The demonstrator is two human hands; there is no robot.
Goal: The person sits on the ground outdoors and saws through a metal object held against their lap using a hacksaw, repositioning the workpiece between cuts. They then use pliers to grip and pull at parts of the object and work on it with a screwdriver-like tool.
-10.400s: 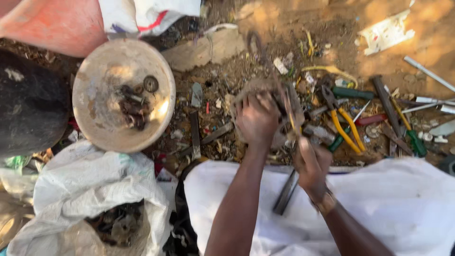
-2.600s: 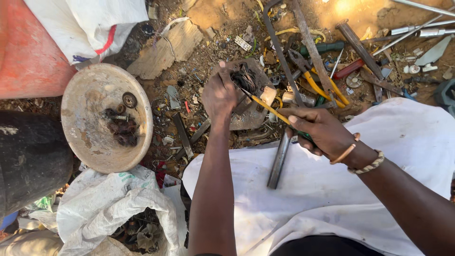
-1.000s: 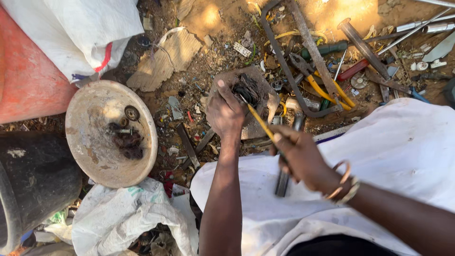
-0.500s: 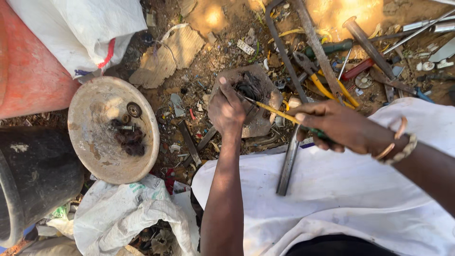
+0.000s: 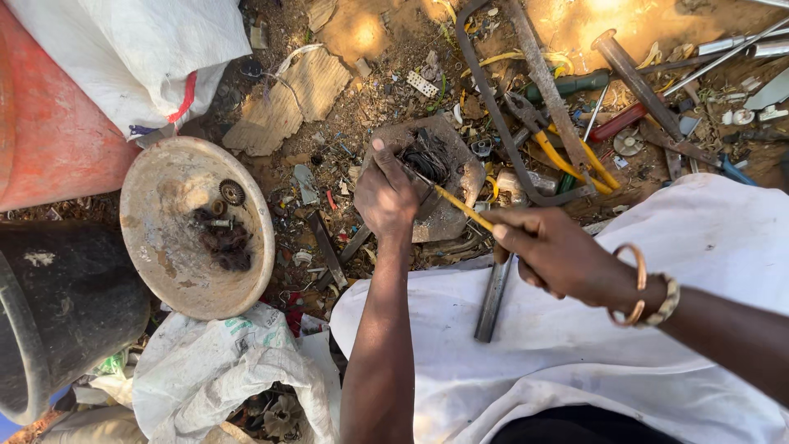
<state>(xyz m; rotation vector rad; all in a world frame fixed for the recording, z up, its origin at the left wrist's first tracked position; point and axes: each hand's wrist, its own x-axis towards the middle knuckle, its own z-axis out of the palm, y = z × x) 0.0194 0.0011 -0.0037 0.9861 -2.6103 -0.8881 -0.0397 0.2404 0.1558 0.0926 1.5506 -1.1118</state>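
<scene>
Rust-brown scrap metal and hand tools litter the dirt around a person seated on the ground with a white cloth [image 5: 575,345] over the lap. The left hand [image 5: 386,197] presses down on a tangle of dark wire [image 5: 427,156] lying on a flat, worn stone slab [image 5: 448,210], fingers closed over its near edge. The right hand [image 5: 559,255], with bangles at the wrist, is clenched around a yellow-handled screwdriver [image 5: 464,210], its tip pushed into the wire just beside the left thumb. A dark metal bar [image 5: 493,296] lies under the right hand, partly on the cloth. Beyond the slab lie yellow-handled pliers [image 5: 559,152] and a long rusty rod [image 5: 546,82]. To the left, a shallow round pan [image 5: 156,263] holds small metal parts and dark wire scraps, near a black bucket [image 5: 57,312], an orange container [image 5: 41,131] and white sacks [image 5: 140,49].
</scene>
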